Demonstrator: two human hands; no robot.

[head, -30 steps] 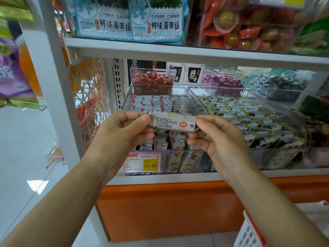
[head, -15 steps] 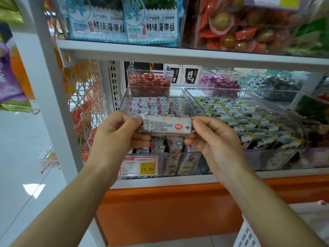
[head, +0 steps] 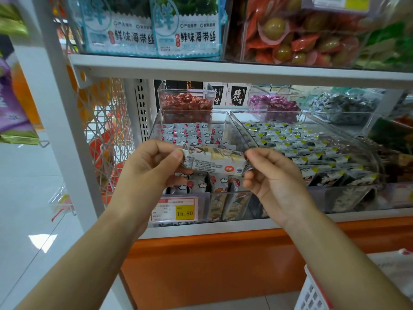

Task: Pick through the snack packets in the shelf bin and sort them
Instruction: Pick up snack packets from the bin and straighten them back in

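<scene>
The snack packet is a long, narrow wrapper in grey-white. It has a block of small print on its lower face, a red-orange round logo and a small blue mark toward its 3 o'clock end, and a dark and yellowish drawing along its upper face. It hangs level in the air in front of the shelf, its 3 o'clock end slightly lower.

The left hand pinches the 9 o'clock end between thumb and forefinger, the other fingers curled under. The right hand pinches the 3 o'clock end in the same way, its remaining fingers loosely bent beneath.

At 6 o'clock from the packet, a price tag with a yellow patch reading 15.80 sits on the shelf front. Behind the packet, at 12 o'clock, the clear shelf bin holds rows of small grey packets with red and white marks. At 3 o'clock of it, a second clear bin holds packets with yellow marks. Farther back stands a small clear box of red sweets.
</scene>
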